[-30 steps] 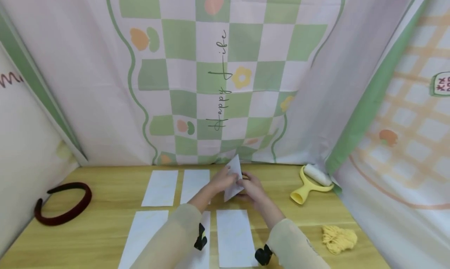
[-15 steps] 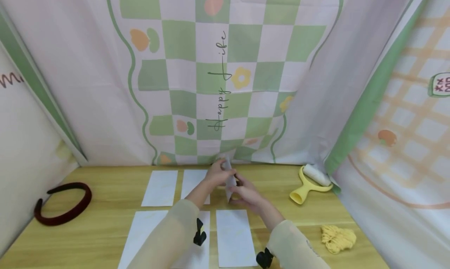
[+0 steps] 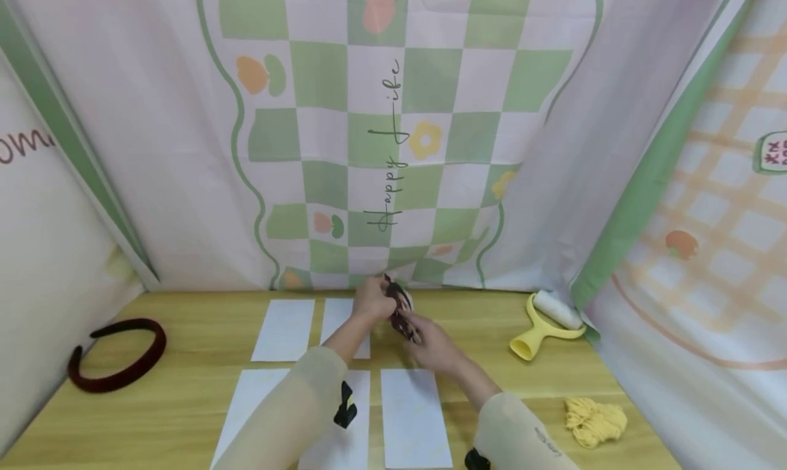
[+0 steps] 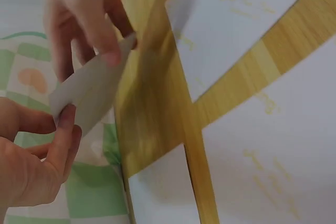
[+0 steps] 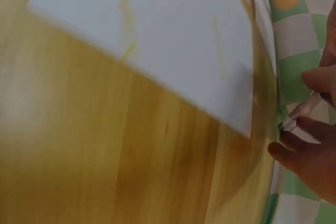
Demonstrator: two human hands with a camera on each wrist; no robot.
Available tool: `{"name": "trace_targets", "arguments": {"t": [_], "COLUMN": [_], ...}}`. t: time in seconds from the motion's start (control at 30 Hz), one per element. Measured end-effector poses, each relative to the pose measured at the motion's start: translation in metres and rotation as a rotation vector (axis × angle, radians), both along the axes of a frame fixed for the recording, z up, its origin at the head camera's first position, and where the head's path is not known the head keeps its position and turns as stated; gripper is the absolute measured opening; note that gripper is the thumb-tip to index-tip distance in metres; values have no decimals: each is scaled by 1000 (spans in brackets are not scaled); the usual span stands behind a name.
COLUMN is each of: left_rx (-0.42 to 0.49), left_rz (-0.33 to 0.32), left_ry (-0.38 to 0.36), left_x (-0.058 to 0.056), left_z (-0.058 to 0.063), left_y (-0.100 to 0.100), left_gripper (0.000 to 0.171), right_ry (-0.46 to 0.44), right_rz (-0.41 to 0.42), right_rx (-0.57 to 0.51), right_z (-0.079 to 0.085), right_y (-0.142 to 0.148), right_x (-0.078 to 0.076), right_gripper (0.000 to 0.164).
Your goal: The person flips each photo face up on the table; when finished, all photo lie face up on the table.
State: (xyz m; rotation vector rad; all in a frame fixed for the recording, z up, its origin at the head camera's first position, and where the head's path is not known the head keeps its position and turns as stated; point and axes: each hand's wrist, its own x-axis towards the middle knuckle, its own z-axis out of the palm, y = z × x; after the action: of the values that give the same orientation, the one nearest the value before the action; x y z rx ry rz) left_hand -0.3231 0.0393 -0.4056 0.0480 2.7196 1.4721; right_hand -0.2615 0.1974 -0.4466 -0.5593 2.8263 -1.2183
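Note:
Near the back edge of the wooden table, my left hand and right hand pinch one card between them, raised and tilted. In the head view the card shows a dark, reddish patterned face, too small to make out. Its pale back appears in the left wrist view, with fingers of both hands at opposite ends. The right wrist view catches only a thin strip of the card between the fingers. Several white cards lie flat below and left of the hands, such as a front card and a back card.
A dark red headband lies at the left. On the right are a yellow-handled lint roller and a bundle of yellow yarn. A checked curtain hangs right behind the table.
The held card has turned from its white side to its dark patterned face in the head view. My right hand has shifted slightly down. The cards on the table stay put.

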Motion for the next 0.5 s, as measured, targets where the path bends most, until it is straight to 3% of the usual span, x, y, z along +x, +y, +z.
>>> {"name": "trace_targets", "arguments": {"t": [0.1, 0.23, 0.37, 0.5], "left_rx": [-87, -207, -269, -334], "left_rz": [-36, -100, -183, -295], "left_ry": [17, 88, 148, 148], "left_x": [0, 2, 2, 2], "left_z": [-6, -17, -25, -29], "left_y": [-3, -6, -7, -6], "left_gripper": [45, 32, 40, 41], "right_ry": [68, 54, 40, 79], "right_rz": [66, 113, 134, 155], "right_rx": [125, 219, 260, 309], "right_z": [-4, -6, -4, -2], "right_y": [7, 15, 20, 24], "right_x": [-1, -2, -2, -3], "right_gripper": [56, 49, 45, 43]}}
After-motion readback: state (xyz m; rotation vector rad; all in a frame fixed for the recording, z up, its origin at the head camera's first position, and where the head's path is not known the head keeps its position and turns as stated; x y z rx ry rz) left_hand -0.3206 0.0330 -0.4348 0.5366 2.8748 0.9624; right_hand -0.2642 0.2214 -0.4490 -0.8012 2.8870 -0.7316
